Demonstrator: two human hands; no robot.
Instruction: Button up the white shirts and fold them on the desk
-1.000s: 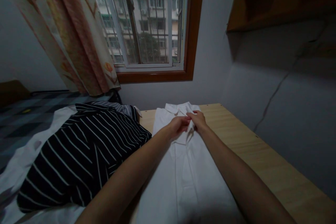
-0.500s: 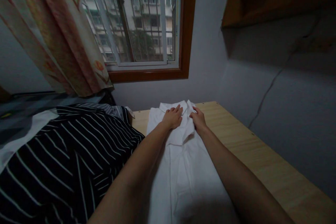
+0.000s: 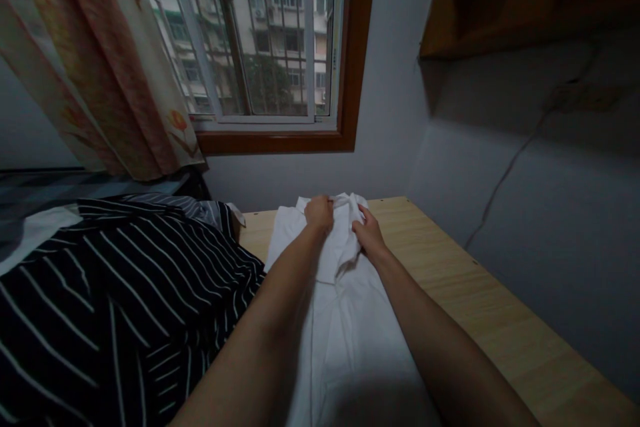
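A white collared shirt lies lengthwise on the wooden table, its collar end toward the window wall. My left hand is closed on the left side of the collar, fingers curled into the cloth. At the right side of the collar, my right hand pinches a fold of the shirt between thumb and fingers. The cloth between the two hands is slightly raised and creased. Both forearms reach over the lower part of the shirt.
Black clothing with white stripes is heaped left of the shirt. Behind it hangs a flowered curtain beside a barred window. A wooden shelf juts out at upper right, and a cable runs down the wall.
My left hand has gone from lying flat with spread fingers to gripping the collar. My right hand still holds its fold, and the collar is now more bunched. The view has shifted slightly.
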